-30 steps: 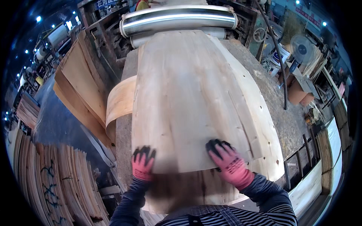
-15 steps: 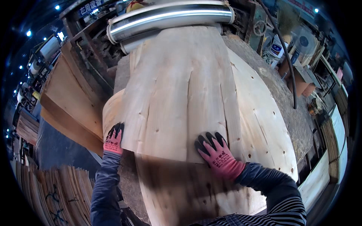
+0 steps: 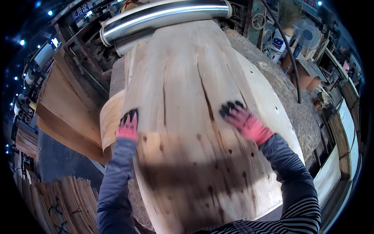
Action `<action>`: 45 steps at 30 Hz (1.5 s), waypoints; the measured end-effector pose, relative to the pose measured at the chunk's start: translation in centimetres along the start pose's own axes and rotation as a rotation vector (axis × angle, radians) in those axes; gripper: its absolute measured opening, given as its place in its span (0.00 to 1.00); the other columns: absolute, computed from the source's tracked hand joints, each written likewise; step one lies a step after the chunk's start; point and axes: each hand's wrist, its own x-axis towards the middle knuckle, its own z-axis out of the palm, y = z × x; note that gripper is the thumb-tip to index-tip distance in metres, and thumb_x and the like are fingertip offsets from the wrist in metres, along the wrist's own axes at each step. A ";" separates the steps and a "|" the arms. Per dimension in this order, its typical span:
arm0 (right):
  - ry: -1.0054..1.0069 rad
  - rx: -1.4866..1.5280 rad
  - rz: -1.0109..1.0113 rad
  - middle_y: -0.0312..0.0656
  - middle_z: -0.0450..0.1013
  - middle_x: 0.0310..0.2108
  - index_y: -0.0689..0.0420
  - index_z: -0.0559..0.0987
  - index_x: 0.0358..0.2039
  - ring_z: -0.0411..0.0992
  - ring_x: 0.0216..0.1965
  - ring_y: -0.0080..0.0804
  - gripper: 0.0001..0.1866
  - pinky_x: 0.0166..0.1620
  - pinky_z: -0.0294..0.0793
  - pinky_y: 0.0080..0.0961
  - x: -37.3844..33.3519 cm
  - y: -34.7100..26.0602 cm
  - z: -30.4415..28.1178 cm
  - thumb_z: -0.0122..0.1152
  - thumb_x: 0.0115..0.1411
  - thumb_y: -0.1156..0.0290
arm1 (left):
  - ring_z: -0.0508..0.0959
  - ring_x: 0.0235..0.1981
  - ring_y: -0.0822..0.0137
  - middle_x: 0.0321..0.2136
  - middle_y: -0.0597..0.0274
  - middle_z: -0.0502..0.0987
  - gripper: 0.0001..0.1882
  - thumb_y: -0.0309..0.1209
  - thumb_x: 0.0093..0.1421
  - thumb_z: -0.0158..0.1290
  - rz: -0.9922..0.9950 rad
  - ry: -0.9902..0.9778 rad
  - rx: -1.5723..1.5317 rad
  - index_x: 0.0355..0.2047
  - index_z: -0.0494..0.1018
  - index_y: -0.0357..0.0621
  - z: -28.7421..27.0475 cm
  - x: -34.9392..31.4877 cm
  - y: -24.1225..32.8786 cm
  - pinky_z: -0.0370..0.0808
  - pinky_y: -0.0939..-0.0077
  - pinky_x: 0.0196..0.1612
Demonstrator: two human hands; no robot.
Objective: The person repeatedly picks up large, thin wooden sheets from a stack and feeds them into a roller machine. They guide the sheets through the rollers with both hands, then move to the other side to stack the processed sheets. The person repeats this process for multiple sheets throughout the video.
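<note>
A wide, thin wood veneer sheet (image 3: 187,101) with knots and a long split lies on the work table, its far end at the shiny metal rollers (image 3: 163,15). My left hand (image 3: 127,125), in a pink and black glove, rests flat on the sheet's left edge. Pressed flat on the sheet's right half, fingers spread, is my right hand (image 3: 243,121) in the same kind of glove. Neither hand grips anything. More veneer sheets lie under the top one.
Stacks of veneer (image 3: 66,101) lean at the left, with another pile (image 3: 58,202) at the lower left. A rough table edge (image 3: 288,97) runs along the right. A fan (image 3: 307,37), boxes and a black hose (image 3: 288,54) stand at the back right.
The veneer sheet has slid away from me toward the rollers. Both hands have moved forward along it, farther from my body, still flat on its surface.
</note>
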 end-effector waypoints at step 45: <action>0.111 0.337 0.245 0.45 0.65 0.41 0.55 0.72 0.37 0.62 0.45 0.44 0.26 0.51 0.59 0.42 -19.4 -29.0 -19.8 0.60 0.31 0.67 | 0.66 0.46 0.62 0.48 0.53 0.63 0.31 0.20 0.48 0.46 -0.364 -0.092 -1.991 0.54 0.52 0.38 -17.6 -38.2 11.1 0.63 0.72 0.48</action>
